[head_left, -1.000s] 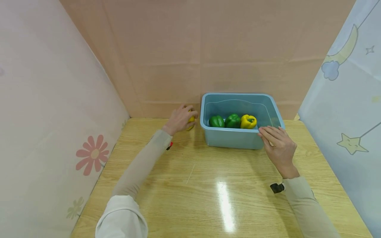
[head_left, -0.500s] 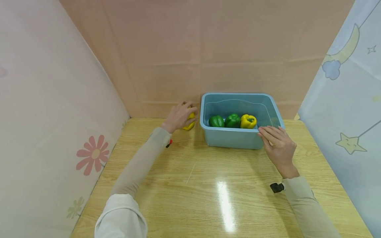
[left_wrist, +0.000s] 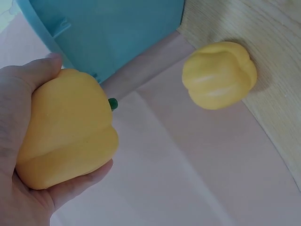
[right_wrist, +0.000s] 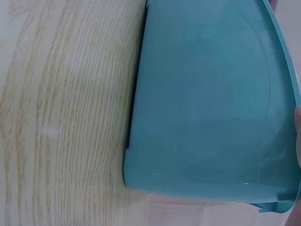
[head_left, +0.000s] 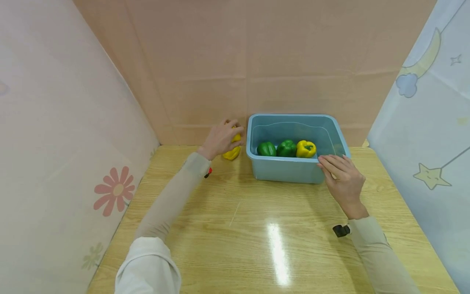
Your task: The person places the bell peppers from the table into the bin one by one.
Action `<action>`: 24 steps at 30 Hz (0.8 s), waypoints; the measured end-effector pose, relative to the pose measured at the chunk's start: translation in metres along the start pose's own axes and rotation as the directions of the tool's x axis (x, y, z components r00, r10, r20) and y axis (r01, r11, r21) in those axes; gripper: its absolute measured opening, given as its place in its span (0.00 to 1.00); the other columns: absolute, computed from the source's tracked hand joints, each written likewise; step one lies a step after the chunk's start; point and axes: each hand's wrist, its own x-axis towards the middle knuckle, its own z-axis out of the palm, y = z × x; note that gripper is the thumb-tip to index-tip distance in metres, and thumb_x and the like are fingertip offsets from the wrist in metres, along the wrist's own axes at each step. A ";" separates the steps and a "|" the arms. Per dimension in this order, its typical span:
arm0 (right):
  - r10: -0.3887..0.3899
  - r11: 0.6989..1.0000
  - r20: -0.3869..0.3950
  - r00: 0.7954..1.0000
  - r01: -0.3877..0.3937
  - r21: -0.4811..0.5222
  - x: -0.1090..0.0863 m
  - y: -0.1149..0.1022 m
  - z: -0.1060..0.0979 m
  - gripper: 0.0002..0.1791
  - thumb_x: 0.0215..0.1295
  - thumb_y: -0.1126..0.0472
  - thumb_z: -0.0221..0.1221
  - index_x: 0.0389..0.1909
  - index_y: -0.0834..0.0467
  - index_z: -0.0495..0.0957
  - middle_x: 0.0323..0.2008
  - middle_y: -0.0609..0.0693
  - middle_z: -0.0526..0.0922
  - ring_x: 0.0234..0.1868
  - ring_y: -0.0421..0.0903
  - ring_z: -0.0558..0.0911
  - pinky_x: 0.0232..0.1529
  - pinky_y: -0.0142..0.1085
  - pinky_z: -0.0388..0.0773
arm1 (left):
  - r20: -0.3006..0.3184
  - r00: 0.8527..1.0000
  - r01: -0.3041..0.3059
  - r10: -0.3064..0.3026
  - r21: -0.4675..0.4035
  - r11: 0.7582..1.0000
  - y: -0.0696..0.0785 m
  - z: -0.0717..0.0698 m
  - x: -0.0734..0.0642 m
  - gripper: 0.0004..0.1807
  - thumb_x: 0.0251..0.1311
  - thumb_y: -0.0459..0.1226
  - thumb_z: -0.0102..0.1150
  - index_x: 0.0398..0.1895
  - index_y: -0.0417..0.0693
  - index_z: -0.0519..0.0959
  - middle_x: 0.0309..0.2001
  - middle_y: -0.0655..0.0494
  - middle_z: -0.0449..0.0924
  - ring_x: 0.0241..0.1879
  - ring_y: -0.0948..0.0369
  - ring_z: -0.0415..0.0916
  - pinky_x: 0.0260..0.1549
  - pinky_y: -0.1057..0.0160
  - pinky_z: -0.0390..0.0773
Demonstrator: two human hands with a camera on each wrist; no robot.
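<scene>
My left hand (head_left: 221, 139) holds a yellow bell pepper (left_wrist: 70, 129) just left of the blue plastic bin (head_left: 286, 170), fingers and thumb around its sides. Its green stem shows in the left wrist view. Below it on the table sits a second yellow bell pepper (left_wrist: 218, 75), partly covered by the hand in the head view. At the bin's front right corner, my right hand (head_left: 344, 179) grips the rim, fingers over the edge and thumb on the outside. Inside the bin two green bell peppers (head_left: 286, 148) and a yellow bell pepper (head_left: 306, 149) lie in a row.
The bin stands at the back of the wooden table (head_left: 235, 237), close to a tan backdrop (head_left: 205, 73). Patterned white panels (head_left: 66, 122) flank the table on both sides.
My left hand has risen a little with the yellow bell pepper, and more of the yellow one beneath shows. The right hand has kept its place on the bin's rim.
</scene>
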 end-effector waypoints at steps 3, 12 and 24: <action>0.001 1.000 0.001 1.000 -0.001 -0.005 0.001 -0.001 0.000 0.26 0.48 0.70 0.80 0.51 0.54 0.92 0.46 0.55 0.93 0.43 0.61 0.91 0.65 0.57 0.81 | -0.004 1.000 -0.005 0.006 0.002 1.000 0.000 -0.004 0.002 0.14 0.72 0.48 0.68 0.54 0.53 0.85 0.59 0.49 0.81 0.59 0.43 0.75 0.43 0.47 0.88; 0.014 1.000 0.011 1.000 -0.014 -0.007 0.001 -0.003 -0.002 0.23 0.52 0.68 0.79 0.52 0.54 0.92 0.46 0.55 0.93 0.43 0.61 0.91 0.66 0.57 0.80 | -0.047 0.998 -0.036 0.036 0.000 0.999 0.000 -0.013 0.009 0.13 0.73 0.46 0.66 0.55 0.52 0.85 0.57 0.49 0.81 0.57 0.44 0.75 0.38 0.50 0.88; 0.008 1.000 0.005 1.000 -0.008 -0.009 0.001 -0.003 -0.001 0.24 0.49 0.69 0.80 0.51 0.54 0.92 0.46 0.55 0.93 0.43 0.60 0.91 0.62 0.60 0.82 | -0.143 0.985 -0.102 0.094 -0.051 0.994 0.007 -0.018 0.016 0.07 0.70 0.43 0.69 0.47 0.54 0.86 0.52 0.53 0.81 0.55 0.47 0.75 0.27 0.56 0.84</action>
